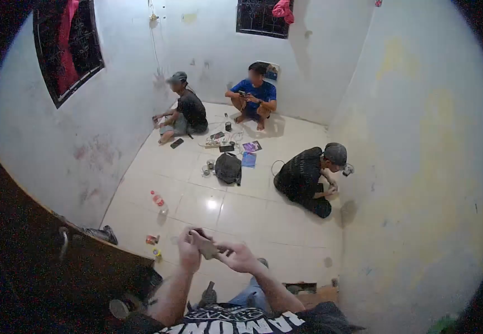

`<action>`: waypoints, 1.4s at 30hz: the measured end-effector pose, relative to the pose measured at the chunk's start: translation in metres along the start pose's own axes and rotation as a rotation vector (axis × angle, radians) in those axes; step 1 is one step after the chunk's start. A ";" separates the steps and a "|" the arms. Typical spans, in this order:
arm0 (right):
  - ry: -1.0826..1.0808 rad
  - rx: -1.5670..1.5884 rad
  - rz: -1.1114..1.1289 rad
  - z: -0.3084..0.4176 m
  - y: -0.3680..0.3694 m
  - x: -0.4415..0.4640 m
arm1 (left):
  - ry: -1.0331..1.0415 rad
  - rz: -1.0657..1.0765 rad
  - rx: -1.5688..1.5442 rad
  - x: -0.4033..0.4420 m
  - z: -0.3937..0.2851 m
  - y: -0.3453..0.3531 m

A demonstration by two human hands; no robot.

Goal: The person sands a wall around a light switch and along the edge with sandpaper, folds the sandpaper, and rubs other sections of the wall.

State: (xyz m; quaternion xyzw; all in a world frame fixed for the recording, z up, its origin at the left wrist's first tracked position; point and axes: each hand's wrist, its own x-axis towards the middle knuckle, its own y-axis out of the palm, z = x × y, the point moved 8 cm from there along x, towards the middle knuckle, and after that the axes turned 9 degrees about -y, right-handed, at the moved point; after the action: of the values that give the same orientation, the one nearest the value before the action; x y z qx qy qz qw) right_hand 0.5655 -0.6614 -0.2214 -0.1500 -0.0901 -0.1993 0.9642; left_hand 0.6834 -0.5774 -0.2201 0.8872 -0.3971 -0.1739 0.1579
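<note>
In front of my chest I hold a flat, thin, grey-tan piece (205,246); its exact kind is not clear. My left hand (190,251) is closed around its left side, with the fingers curled over the top. At the lower right edge, my right hand (238,258) pinches the piece between thumb and fingers. Beyond my hands on the tiled floor (241,222) lie a red-labelled plastic bottle (158,199), a red packet (152,239) and a small yellow item (157,253).
Two people (190,108) (255,94) sit and squat at the back. Another person (306,178) crouches by the right wall (419,167). A black backpack (228,168), glasses (207,168), phones (227,148) and cables lie mid-floor. A dark door (41,239) stands at left.
</note>
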 end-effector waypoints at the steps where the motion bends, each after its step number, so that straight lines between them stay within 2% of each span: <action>1: 0.010 -0.025 -0.038 -0.001 0.016 -0.003 | -0.025 0.012 -0.025 -0.007 -0.002 -0.010; 3: 0.079 -0.062 -0.116 0.007 0.047 -0.017 | -0.068 0.068 -0.098 -0.030 -0.009 -0.023; 6: 0.229 -0.133 -0.150 0.016 0.085 -0.039 | 0.016 0.131 0.081 -0.054 -0.007 -0.046; 7: 0.321 -0.105 -0.107 0.004 0.098 -0.047 | -0.064 0.238 0.056 -0.063 -0.009 -0.045; 11: 0.253 -0.047 -0.077 0.019 0.107 -0.056 | -0.205 0.349 0.144 -0.075 0.009 -0.054; 14: 0.259 -0.235 -0.092 0.048 0.107 -0.056 | -0.282 0.371 -0.021 -0.080 0.009 -0.060; 15: 0.270 -0.262 -0.110 0.045 0.111 -0.055 | -0.243 0.405 -0.050 -0.078 0.008 -0.061; 17: 0.309 -0.315 -0.135 0.040 0.116 -0.061 | -0.279 0.397 0.050 -0.073 0.004 -0.061; 19: 0.285 -0.311 -0.244 0.056 0.117 -0.064 | -0.401 0.399 0.140 -0.072 0.015 -0.062; 22: 0.291 -0.299 -0.414 0.051 0.108 -0.080 | -0.353 0.539 -0.008 -0.077 0.008 -0.036; 23: 0.304 -0.289 -0.476 0.048 0.107 -0.088 | -0.424 0.578 0.030 -0.080 0.011 -0.032; 27: 0.292 -0.328 -0.458 0.065 0.087 -0.107 | -0.419 0.586 0.102 -0.094 0.008 -0.011; 30: 0.289 -0.322 -0.583 0.074 0.075 -0.118 | -0.186 0.603 0.281 -0.092 -0.018 0.004; 34: 0.306 -0.273 -0.680 0.094 0.066 -0.115 | -0.092 0.560 0.399 -0.086 -0.038 0.012; 38: 0.192 -0.409 -0.648 0.092 0.046 -0.111 | -0.120 0.506 0.349 -0.082 -0.038 0.006; 39: 0.148 -0.463 -0.628 0.094 0.039 -0.110 | -0.114 0.465 0.503 -0.080 -0.042 0.003; 42: 0.088 -0.484 -0.603 0.105 0.012 -0.101 | -0.139 0.432 0.543 -0.079 -0.051 0.004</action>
State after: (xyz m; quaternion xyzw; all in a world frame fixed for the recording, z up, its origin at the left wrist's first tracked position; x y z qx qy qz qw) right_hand 0.4665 -0.5807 -0.1491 -0.3310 -0.0389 -0.4957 0.8020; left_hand 0.6531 -0.5127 -0.1589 0.7783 -0.6173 -0.0845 -0.0782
